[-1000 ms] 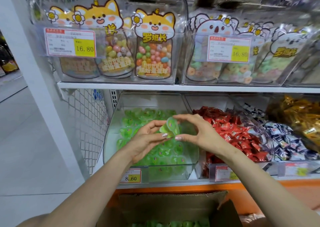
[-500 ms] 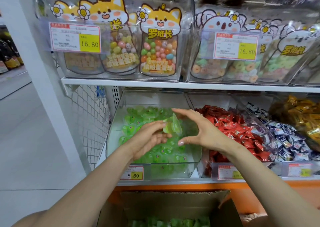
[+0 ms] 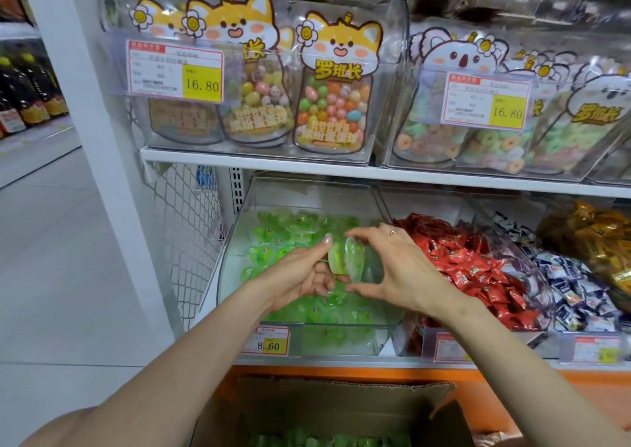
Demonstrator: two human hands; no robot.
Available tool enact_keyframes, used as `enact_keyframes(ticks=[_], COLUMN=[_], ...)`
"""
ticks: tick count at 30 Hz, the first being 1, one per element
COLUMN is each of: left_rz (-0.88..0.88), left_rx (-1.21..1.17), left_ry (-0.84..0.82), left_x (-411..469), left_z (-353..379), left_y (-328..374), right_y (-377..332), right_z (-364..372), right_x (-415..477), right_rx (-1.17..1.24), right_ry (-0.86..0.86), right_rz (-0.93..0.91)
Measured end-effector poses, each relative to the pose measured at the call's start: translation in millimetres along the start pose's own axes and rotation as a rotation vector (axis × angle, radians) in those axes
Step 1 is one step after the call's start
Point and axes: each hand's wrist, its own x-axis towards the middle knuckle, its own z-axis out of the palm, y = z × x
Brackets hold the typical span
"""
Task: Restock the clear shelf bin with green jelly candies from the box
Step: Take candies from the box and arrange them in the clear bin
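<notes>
- Our left hand (image 3: 300, 277) holds what look like two small green jelly candies (image 3: 336, 259) in glossy clear plastic cups. They stand on edge, with the thumb on the upper rim and the fingers curled beneath, above the middle of the bin and clear of the pile.
- Our right hand (image 3: 403, 269) curves thumb and forefinger in a wide C round the same cups from the other side. We cannot tell whether it actually touches them.
- We judge the cups light, thin-walled and fairly stiff, with soft jelly under a film lid. They look slick, so we would hold them across the rim and not press on the lid.
- Beneath our hands is the clear hard-plastic shelf bin (image 3: 229, 269), with a rounded front corner. It is partly filled with loose cups of the same kind (image 3: 290, 238).
- A white and yellow price tag (image 3: 268, 341) is clipped to its front. The neighbouring bin holds crinkly red-wrapped sweets (image 3: 471, 269).
- An open brown corrugated cardboard box (image 3: 341, 402) stands below the shelf, with more green cups (image 3: 307, 441) showing in its bottom.
</notes>
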Motion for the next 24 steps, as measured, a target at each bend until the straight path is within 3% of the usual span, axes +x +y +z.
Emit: enact_keyframes(ticks=[5,8,13,17,24], left_rz=[0.349,0.457,0.445,0.405,0.398], left_rx=[0.91,1.187,1.302,1.342,1.311], left_ry=[0.34,0.257,0.167,0.172,0.16], left_x=[15.4,20.3,27.3,32.7,34.7], left_z=[-23.4,-33.6,-27.1,-24.5,-22.2], left_y=[-12.7,-23.6,-31.6,-29.8,-29.1], right_y=[17.7,24.1,22.5,13.7,10.4], right_z=[-21.6,-20.1,-4.6,1.3,18.4], right_x=[12.8,20.0,28.6,39.6,45.3], right_rx=[0.013,-0.102,-0.467,-0.612,-0.594], right_ry=[-0.105,-0.322,-0.541,-0.586,-0.704], right_rz=[0.097,0.098,0.009,-0.018,0.021])
